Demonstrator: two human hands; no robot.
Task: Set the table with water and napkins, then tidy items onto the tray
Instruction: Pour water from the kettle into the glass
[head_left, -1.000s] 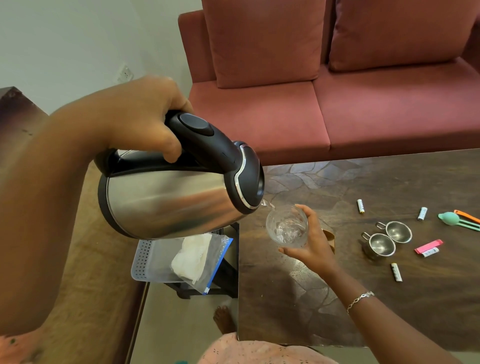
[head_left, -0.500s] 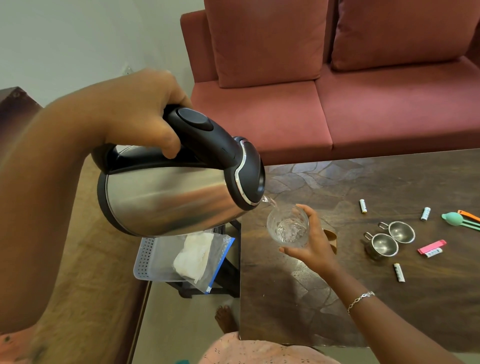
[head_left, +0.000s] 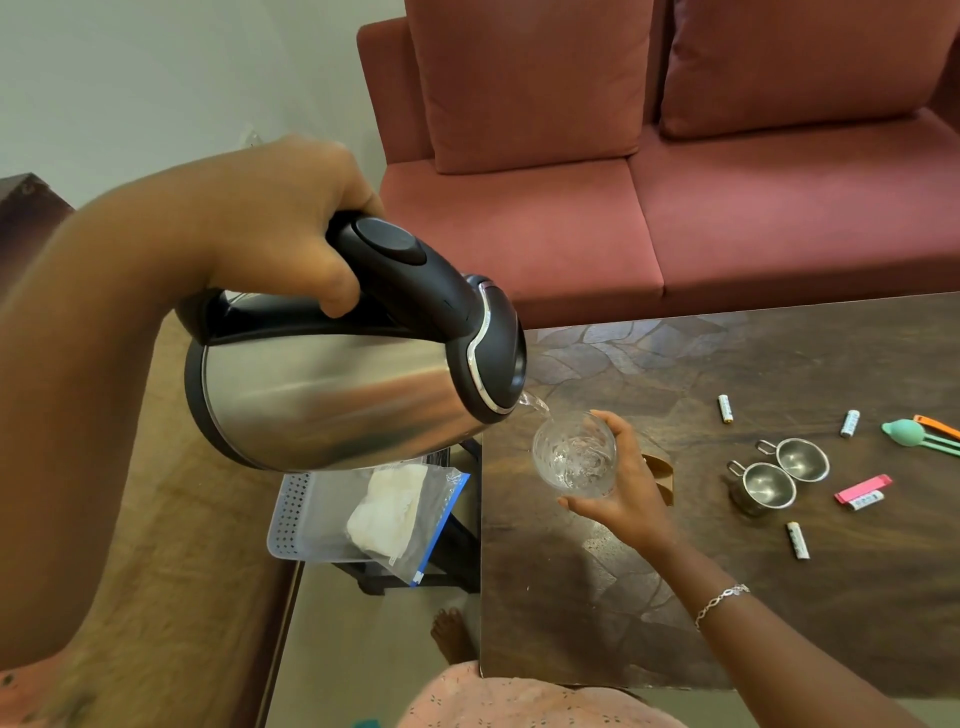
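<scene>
My left hand (head_left: 280, 223) grips the black handle of a steel kettle (head_left: 332, 395), tipped with its spout to the right. A thin stream of water runs from the spout into a clear glass (head_left: 574, 460). My right hand (head_left: 626, 486) holds that glass from its right side, above the left end of the dark wooden table (head_left: 597, 597). A white perforated tray (head_left: 296, 519) sits left of the table on a low stand, with a clear zip bag of white napkins (head_left: 395, 512) lying in it.
On the table's right part lie two small steel cups (head_left: 779, 473), several batteries (head_left: 725, 408), a pink clip (head_left: 862, 488) and a green and orange utensil (head_left: 919, 434). A brown object (head_left: 662, 475) shows behind my right hand. A red sofa (head_left: 675, 208) stands beyond the table.
The kettle has tipped slightly further and the stream of water keeps running into the glass. Both hands stay in nearly the same places.
</scene>
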